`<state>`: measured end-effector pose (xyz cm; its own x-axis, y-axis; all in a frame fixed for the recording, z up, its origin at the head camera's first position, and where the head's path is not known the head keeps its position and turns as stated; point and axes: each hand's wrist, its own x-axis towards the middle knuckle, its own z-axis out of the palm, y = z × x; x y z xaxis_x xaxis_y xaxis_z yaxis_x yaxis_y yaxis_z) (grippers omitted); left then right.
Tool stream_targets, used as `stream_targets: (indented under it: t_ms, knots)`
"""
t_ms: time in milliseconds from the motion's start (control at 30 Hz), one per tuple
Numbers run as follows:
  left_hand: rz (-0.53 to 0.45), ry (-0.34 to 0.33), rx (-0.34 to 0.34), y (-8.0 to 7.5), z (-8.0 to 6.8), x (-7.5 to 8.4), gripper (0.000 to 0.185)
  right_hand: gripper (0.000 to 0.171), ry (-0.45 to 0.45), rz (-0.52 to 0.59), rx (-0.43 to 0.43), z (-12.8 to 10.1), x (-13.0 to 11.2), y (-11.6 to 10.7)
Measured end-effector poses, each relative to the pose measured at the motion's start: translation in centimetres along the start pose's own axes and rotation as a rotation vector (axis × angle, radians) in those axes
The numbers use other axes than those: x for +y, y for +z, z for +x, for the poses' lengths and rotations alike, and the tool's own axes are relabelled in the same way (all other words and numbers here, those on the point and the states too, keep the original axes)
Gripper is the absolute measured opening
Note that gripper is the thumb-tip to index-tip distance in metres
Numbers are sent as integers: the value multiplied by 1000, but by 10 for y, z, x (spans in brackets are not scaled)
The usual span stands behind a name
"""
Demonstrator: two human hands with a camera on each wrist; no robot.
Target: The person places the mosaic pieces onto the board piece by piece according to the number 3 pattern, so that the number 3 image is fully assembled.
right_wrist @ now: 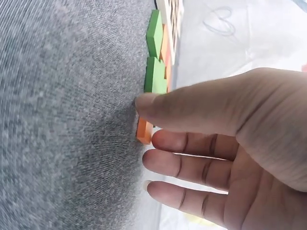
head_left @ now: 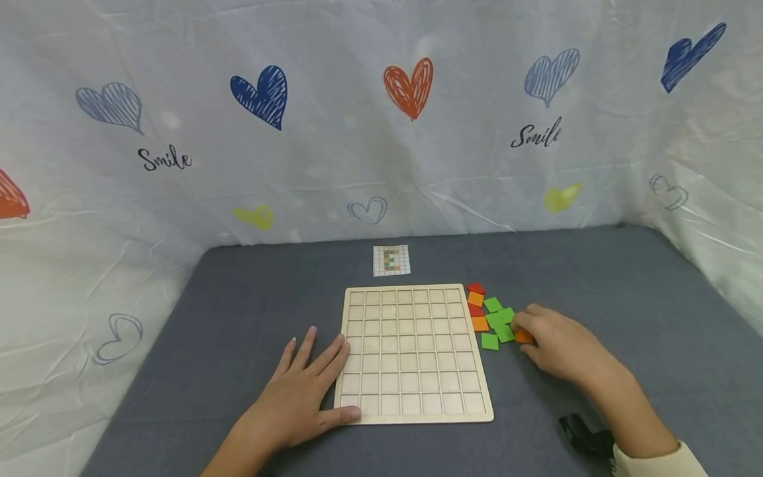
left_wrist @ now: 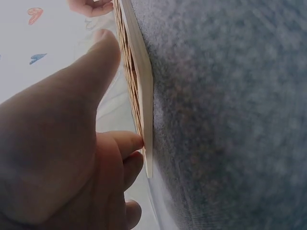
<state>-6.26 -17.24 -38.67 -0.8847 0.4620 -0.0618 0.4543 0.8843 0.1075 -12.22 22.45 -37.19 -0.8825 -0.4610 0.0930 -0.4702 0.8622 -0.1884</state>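
Note:
A pale wooden grid board [head_left: 408, 363] lies flat on the table, its squares bare. My left hand [head_left: 301, 397] rests at its left side with fingers spread, fingertips on the left edge and thumb on the near left corner. In the left wrist view the thumb and fingers [left_wrist: 127, 143] touch the board's rim [left_wrist: 144, 81]. Right of the board my right hand [head_left: 557, 341] has thumb and fingers curled about an orange tile [head_left: 524, 336], still low at the table. Green tiles [head_left: 490, 341] lie beside it. The right wrist view shows the orange tile [right_wrist: 144, 130] partly behind the thumb.
Red tiles [head_left: 475, 310] and other orange tiles [head_left: 479, 324] lie along the board's right edge. Behind the board is a small printed pattern card [head_left: 391, 261]. A black object [head_left: 581, 435] is near the right wrist. A white curtain [head_left: 334, 146] hangs behind the grey table [head_left: 268, 298].

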Motion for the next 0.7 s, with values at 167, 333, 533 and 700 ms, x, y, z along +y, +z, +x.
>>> stream_targets:
  t_ms: [167, 333, 533, 700]
  knots:
    - [-17, -3, -26, 1, -1, -1, 93, 25, -7, -4, 4, 2, 1, 2]
    - [-22, -6, -38, 1, -1, -1, 94, 24, -21, -1, 25, 3, 2, 3]
    - [-40, 0, -39, -1, -1, 1, 94, 22, -36, 5, 47, 3, 5, 3]
    - [-57, 0, -44, -2, 1, 1, 93, 18, -14, 10, 24, 3, 6, -1]
